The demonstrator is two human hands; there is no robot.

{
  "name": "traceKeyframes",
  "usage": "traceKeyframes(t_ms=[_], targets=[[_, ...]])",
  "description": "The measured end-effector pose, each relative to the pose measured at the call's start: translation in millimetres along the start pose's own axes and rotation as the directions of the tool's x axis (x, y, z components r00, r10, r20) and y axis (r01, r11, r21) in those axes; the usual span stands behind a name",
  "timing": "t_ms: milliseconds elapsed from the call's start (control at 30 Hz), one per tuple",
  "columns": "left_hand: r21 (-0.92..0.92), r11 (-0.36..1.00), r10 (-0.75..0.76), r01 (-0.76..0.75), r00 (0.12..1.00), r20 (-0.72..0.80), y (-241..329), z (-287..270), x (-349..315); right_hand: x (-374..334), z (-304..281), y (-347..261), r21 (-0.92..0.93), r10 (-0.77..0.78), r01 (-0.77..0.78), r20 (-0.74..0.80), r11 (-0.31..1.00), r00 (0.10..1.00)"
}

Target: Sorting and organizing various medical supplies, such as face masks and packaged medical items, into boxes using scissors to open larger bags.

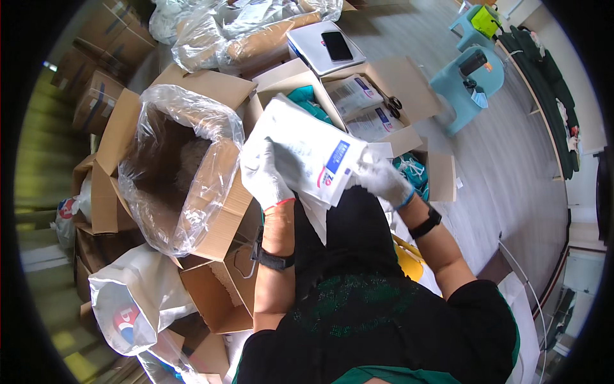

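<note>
A flat white plastic packet (297, 150) with a blue printed block is held up over my lap. My left hand (263, 176), in a white knit glove, is closed on its left edge, with the thumb on top. My right hand (384, 174), gloved too, grips its right end. Just beyond, an open carton (291, 77) shows teal cloth bundles (308, 102) partly hidden by the packet. Beside that, more white packets (368, 118) lie in an open box, with black-handled scissors (394, 105) on them.
Left of me stands a large open carton (220, 217) lined with clear plastic (173, 96). A phone (337, 46) rests on a white box (307, 48) ahead. Blue stools (473, 77) stand at the right. An open white sack (141, 288) and a smaller carton (220, 307) are at lower left.
</note>
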State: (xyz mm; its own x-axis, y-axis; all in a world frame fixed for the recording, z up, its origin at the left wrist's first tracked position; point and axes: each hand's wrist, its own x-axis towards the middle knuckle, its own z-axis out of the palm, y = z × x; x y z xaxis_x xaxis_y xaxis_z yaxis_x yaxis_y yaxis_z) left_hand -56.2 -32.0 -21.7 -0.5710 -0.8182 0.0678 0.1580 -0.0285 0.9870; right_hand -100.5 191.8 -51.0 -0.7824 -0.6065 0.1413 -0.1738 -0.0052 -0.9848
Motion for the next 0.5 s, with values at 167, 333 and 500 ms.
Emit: traceKeyframes(t_ms=[167,333,500], targets=[[-0.061,0.997,-0.053,0.054,0.999,0.008,-5,-5,-14,-17,21,16,-0.027,0.264,-0.264,-0.014,0.964,0.964],[-0.141,0.981,-0.141,0.135,0.990,-0.032,-17,-13,-27,9,39,-39,0.504,0.376,-0.313,-0.025,0.805,0.926],[-0.462,0.811,-0.360,0.358,0.929,0.086,-6,-33,-23,15,3,-106,0.101,-0.042,0.065,-0.207,0.993,0.977]])
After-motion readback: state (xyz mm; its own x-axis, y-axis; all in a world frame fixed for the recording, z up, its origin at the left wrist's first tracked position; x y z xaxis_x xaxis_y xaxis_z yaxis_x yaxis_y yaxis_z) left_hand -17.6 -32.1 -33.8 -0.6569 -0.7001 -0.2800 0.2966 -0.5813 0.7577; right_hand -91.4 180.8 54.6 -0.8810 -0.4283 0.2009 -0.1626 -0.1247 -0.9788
